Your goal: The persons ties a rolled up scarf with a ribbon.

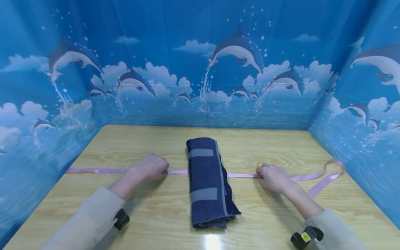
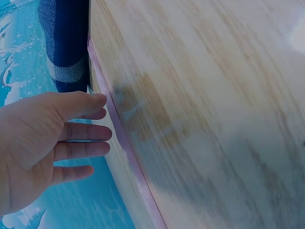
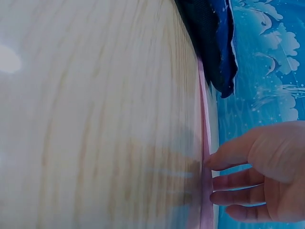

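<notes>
A folded dark-blue denim cloth (image 1: 204, 180) with two lighter bands lies lengthwise in the middle of the table. Crosswise beneath it runs a pink ribbon (image 1: 242, 175), showing on both sides. My left hand (image 1: 152, 166) is at the ribbon left of the cloth; in the left wrist view its fingers (image 2: 86, 149) look fairly straight, with fingertips beside the ribbon (image 2: 126, 143). On the other side, my right hand (image 1: 273, 177) touches the ribbon. In the right wrist view its thumb tip meets the ribbon (image 3: 206, 129), the other fingers (image 3: 238, 194) extend loosely, and the index finger is hidden.
The ribbon's right end loops back near the right edge of the wooden table (image 1: 168, 215); its left part reaches the left edge. A blue dolphin-print curtain (image 1: 175, 114) encloses the back and both sides. Dark wrist cameras (image 1: 121, 219) sit on both sleeves.
</notes>
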Demonstrator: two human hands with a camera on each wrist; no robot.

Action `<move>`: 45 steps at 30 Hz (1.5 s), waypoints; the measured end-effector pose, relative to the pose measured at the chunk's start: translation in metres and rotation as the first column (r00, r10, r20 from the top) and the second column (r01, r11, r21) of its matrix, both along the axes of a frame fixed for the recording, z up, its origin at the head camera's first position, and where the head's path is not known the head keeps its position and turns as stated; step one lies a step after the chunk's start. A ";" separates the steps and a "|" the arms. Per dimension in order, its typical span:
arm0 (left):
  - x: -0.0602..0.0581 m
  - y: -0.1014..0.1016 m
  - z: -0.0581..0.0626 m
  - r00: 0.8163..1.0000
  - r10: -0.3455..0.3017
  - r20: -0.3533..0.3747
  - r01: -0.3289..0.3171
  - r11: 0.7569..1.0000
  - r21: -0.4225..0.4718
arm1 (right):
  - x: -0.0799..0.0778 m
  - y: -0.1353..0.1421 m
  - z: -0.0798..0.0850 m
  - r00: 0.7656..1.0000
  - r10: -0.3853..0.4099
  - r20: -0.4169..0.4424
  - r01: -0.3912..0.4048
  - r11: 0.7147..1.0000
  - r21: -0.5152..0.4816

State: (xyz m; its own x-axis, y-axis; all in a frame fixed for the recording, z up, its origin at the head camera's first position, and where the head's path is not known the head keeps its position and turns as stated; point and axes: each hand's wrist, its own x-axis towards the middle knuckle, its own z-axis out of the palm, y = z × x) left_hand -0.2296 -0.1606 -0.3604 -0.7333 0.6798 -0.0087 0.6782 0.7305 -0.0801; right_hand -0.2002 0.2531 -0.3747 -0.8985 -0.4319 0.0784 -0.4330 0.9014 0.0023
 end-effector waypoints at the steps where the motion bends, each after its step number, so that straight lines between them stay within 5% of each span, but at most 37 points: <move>1: 0.000 0.000 -0.001 1.000 -0.004 -0.002 0.004 1.000 -0.003 | 0.000 0.001 0.000 1.000 0.001 0.005 -0.001 1.000 0.003; 11: 0.000 0.001 -0.006 1.000 -0.020 -0.008 0.020 0.999 -0.029 | -0.003 -0.002 0.000 0.996 -0.038 0.082 0.038 0.999 0.008; 26: -0.003 0.005 -0.016 0.994 -0.044 -0.103 0.034 0.994 -0.101 | -0.007 -0.002 -0.001 0.999 -0.016 0.035 0.016 1.000 -0.005; 39: -0.003 0.002 -0.018 0.984 -0.063 -0.166 0.051 0.996 -0.073 | -0.013 0.003 -0.001 0.999 -0.003 0.047 0.008 0.993 -0.114; 45: -0.004 0.000 -0.015 0.991 -0.032 -0.130 0.030 0.999 -0.015 | -0.014 0.006 0.000 0.999 0.036 0.013 -0.034 0.993 -0.116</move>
State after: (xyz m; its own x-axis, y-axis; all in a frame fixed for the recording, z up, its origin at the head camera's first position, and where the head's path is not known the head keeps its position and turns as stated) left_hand -0.2335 -0.1604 -0.3751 -0.7076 0.7025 0.0762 0.6834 0.7078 -0.1790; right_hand -0.2141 0.2595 -0.3748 -0.8846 -0.4515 0.1166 -0.4632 0.8796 -0.1081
